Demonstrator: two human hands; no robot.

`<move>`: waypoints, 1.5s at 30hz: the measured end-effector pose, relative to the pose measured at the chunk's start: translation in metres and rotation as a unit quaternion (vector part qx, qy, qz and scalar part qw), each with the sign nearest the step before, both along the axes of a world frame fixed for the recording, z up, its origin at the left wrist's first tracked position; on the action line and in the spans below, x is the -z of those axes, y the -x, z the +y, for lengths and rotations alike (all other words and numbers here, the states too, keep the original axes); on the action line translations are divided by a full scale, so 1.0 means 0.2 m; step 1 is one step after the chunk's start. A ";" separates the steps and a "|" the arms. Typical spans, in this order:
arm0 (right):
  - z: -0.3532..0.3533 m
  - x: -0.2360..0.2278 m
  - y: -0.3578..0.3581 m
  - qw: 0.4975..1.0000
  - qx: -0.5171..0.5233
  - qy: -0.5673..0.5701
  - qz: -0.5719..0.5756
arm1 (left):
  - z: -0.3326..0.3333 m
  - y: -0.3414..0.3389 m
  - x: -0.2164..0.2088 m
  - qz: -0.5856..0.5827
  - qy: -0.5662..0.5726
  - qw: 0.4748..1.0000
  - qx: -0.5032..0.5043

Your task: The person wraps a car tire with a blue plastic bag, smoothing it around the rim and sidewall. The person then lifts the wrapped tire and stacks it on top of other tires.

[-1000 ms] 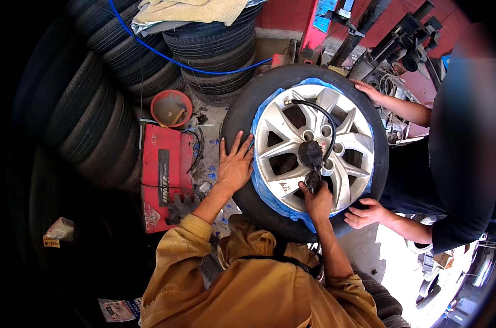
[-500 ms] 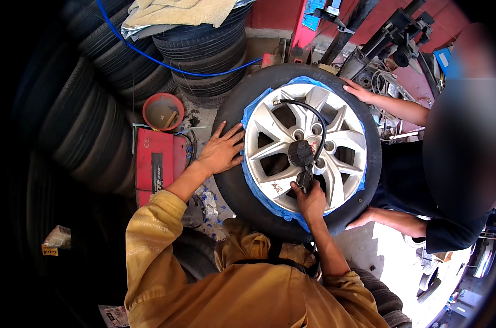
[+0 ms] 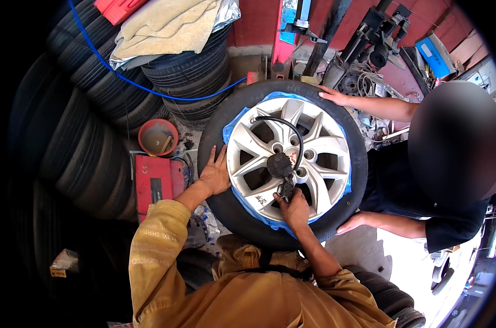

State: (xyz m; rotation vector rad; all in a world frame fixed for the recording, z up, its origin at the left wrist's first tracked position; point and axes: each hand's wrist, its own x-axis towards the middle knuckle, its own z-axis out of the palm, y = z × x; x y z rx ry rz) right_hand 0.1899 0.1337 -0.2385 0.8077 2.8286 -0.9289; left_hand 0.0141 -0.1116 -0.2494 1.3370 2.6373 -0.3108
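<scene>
Wheel (image 3: 253, 143), silver and spoked, sits face toward us mid-view inside its black tyre (image 3: 215, 203), with blue film (image 3: 229, 131) poking out around the joint; we'd guess it's there to keep rubber off the finish. Our left hand (image 3: 215, 177) is laid on the tyre's left sidewall, fingers spread and clasping nothing, so it reads as a steadying press. Our right hand (image 3: 294, 210) is wrapped around the handle of a black gauge tool (image 3: 279, 165), which parks its round head beside the hub. Black hose (image 3: 294, 128) arcs from there to the wheel's upper-left edge; that length should let us work the tool mid-wheel instead of out at the edge. End fitting's too small for us to tell if it's seated on a valve. Co-worker (image 3: 393, 183) on the right has 2 hands on the tyre: upper hand (image 3: 334, 97) at top right, lower hand (image 3: 351, 222) at bottom right. With our left palm opposite, that makes 3 contacts around the tyre, likely against tipping or sliding. Red unit (image 3: 158, 188) and red bucket (image 3: 149, 134) sit off to the left, near but outside the tyre's edge.
</scene>
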 end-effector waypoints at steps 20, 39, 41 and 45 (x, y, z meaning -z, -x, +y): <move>-0.08 -0.05 0.01 0.994 0.106 -0.030 -0.018 | -0.05 0.44 -0.08 -0.047 -0.174 0.983 0.038; -0.11 -0.09 0.05 0.992 0.112 -0.039 -0.033 | -0.03 0.46 0.10 -0.087 -0.253 0.960 0.077; -0.10 -0.08 0.04 0.993 0.110 -0.037 -0.029 | -0.03 0.45 0.08 -0.093 -0.246 0.962 0.072; -0.08 -0.05 0.04 0.993 0.095 -0.069 0.011 | -0.02 0.45 0.01 -0.097 -0.218 0.969 0.061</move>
